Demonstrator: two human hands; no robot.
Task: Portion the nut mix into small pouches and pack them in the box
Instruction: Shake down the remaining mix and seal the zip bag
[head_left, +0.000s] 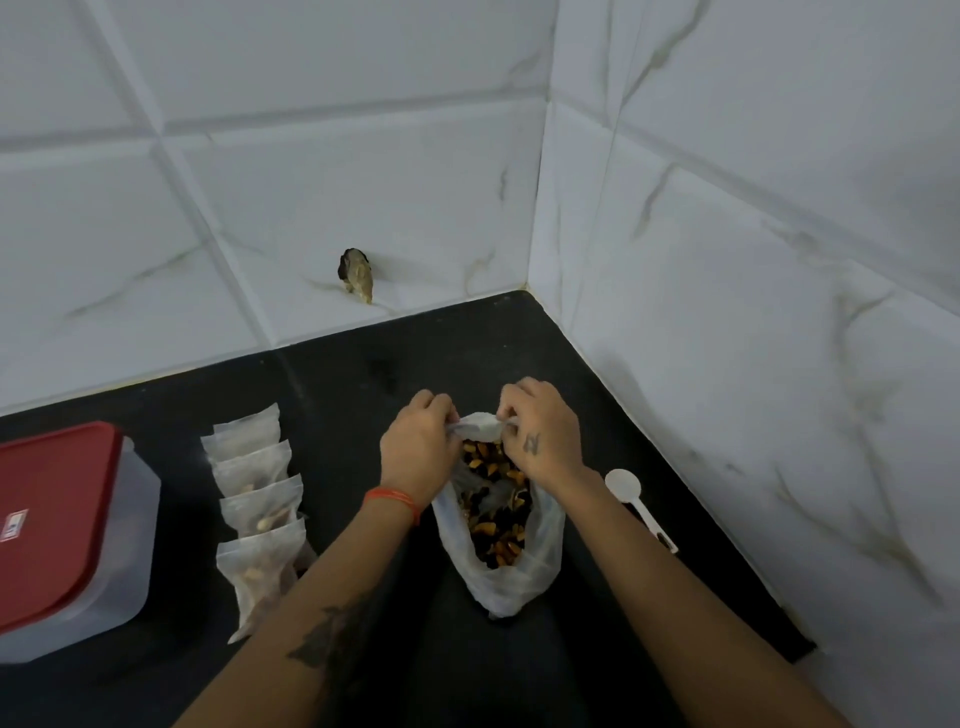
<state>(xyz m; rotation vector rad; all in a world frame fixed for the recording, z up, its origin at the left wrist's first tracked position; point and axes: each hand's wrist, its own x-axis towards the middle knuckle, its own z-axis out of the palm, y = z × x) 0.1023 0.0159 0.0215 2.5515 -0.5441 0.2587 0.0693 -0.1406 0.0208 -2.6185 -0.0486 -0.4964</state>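
A clear plastic bag of nut mix (500, 525) lies on the black counter (332, 384) in the middle of the view. My left hand (415, 447) and my right hand (543, 434) pinch the bunched top of that bag from either side. To the left lies a row of several small clear pouches (257, 499) with nuts inside, overlapping each other. At the far left stands a clear plastic box with a red lid (62, 525), lid on. A white plastic spoon (631, 493) rests on the counter right of the bag.
White marble-look tiled walls (727, 312) close off the counter at the back and on the right, meeting in a corner. A small broken hole (357, 274) shows in the back wall tile. The counter's right edge ends near the wall.
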